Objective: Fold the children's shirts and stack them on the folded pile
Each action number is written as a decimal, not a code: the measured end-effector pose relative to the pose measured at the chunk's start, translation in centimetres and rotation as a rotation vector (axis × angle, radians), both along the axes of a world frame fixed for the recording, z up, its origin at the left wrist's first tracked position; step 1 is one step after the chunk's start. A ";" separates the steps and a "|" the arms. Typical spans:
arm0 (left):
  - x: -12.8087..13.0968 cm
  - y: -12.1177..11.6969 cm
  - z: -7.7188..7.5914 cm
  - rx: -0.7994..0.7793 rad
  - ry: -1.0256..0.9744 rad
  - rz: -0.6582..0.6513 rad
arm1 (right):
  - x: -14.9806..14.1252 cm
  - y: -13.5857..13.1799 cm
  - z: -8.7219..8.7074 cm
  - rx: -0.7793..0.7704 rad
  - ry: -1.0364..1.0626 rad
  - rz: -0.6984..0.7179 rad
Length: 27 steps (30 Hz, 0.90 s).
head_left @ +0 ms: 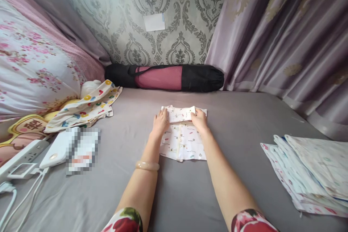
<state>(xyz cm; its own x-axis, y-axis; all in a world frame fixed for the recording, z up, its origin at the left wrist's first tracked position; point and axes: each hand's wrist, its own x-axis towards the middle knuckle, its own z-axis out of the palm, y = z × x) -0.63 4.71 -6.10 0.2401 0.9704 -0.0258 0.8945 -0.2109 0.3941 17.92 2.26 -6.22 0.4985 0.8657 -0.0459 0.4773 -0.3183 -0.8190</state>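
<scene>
A small white baby shirt (pixel 187 141) with tiny coloured prints and a front button strip lies on the grey bed sheet. Its far part is folded over into a band toward me. My left hand (pixel 161 120) is at the left end of this band, fingers over the cloth and thumb hidden; it looks closed on the edge. At the right end, my right hand (pixel 200 119) pinches the band with its thumb on top. A pale bangle (pixel 147 166) circles my left wrist.
A stack of folded clothes (pixel 312 174) lies at the right. Leftward are a power strip (pixel 29 156) with cables, a white device (pixel 58 148), a blurred-out item (pixel 84 150) and a printed cloth (pixel 87 105). A black and pink rolled bag (pixel 159 78) lies along the wall.
</scene>
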 end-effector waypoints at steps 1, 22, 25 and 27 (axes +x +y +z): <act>0.1 0.0 -0.2 -0.004 0.023 0.001 | 0.1 -0.2 0.1 -0.028 -0.110 -0.003; 3.6 -0.8 -0.7 0.273 0.113 -0.135 | -2.7 -1.5 -0.3 0.144 -0.729 0.435; 3.7 -0.8 -1.3 0.208 0.130 -0.150 | -3.5 -1.6 -0.4 0.070 -0.703 0.514; 3.4 -0.7 -1.6 0.160 0.140 -0.140 | -3.7 -1.6 -0.6 0.002 -0.694 0.531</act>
